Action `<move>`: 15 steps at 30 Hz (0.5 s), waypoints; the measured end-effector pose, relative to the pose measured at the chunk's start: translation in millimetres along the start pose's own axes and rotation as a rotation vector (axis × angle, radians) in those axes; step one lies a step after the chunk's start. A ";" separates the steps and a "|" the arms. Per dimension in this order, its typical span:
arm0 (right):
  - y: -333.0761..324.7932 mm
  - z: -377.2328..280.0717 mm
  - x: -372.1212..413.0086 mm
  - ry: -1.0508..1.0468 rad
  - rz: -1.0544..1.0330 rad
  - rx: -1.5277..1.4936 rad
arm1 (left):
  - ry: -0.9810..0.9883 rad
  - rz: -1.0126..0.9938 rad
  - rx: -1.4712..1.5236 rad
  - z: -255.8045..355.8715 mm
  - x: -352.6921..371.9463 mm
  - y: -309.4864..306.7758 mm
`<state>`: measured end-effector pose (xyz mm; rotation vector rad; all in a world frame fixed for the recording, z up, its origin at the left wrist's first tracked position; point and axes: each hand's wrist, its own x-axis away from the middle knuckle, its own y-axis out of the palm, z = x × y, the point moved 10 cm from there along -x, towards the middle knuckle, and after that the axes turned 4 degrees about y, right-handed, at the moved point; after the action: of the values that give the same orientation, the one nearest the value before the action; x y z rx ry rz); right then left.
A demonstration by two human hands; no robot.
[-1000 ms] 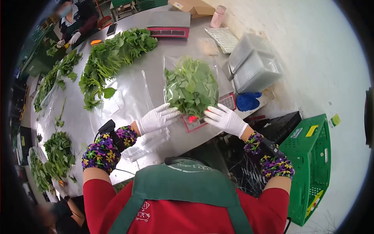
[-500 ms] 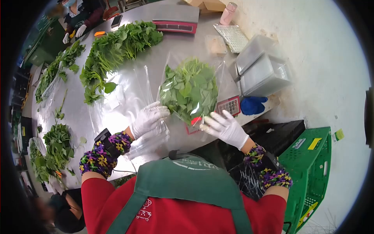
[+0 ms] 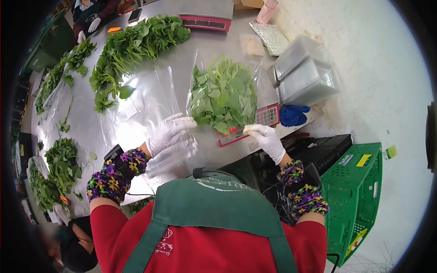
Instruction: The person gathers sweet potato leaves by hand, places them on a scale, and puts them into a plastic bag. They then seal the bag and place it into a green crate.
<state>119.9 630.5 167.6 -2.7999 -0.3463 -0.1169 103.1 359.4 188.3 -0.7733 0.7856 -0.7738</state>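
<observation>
A clear plastic bag of leafy greens (image 3: 223, 98) lies over a red-edged scale (image 3: 271, 116), whose keypad and lit red digits show below and beside it. My left hand (image 3: 170, 133), in a white glove, has its fingers closed at the bag's lower left edge. At the lower right corner, my gloved right hand (image 3: 267, 139) pinches the bag between thumb and fingers. Flat empty plastic bags (image 3: 170, 159) lie under and beside my left hand. Part of the scale is hidden by the greens.
A long heap of loose greens (image 3: 136, 48) lies at the back left, with a second scale (image 3: 205, 22) behind. Clear plastic boxes (image 3: 307, 82) and a blue cloth (image 3: 293, 116) sit at the right. Below stands a green crate (image 3: 353, 200). A co-worker's gloved hand (image 3: 94, 24) is at the far left.
My right hand has gone from spread fingers to a pinch on the bag's lower right corner. The bag's bottom has lifted slightly, showing more of the scale. My left hand stays at its edge.
</observation>
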 end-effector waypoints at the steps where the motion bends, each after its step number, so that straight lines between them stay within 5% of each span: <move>1: -6.6 7.8 -1.1 0.046 0.052 -0.123 | -0.138 0.090 0.165 -13.7 1.1 -5.0; 3: -15.8 23.5 -2.5 0.102 0.118 -0.193 | -0.273 0.181 0.328 -25.7 1.6 -4.6; 5: -23.1 37.0 -3.9 0.179 0.235 -0.276 | -0.675 0.427 0.915 -56.5 14.4 13.8; 8: -24.6 48.3 -3.9 0.286 0.369 -0.339 | -0.943 0.538 1.026 -74.8 17.1 32.1; 15: -27.8 59.1 -10.1 0.375 0.504 -0.289 | -0.949 0.889 0.824 -88.0 40.5 39.5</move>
<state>105.6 672.7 118.8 -2.9549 0.4975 -0.6002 61.8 319.0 101.1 0.0532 -0.1276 0.1501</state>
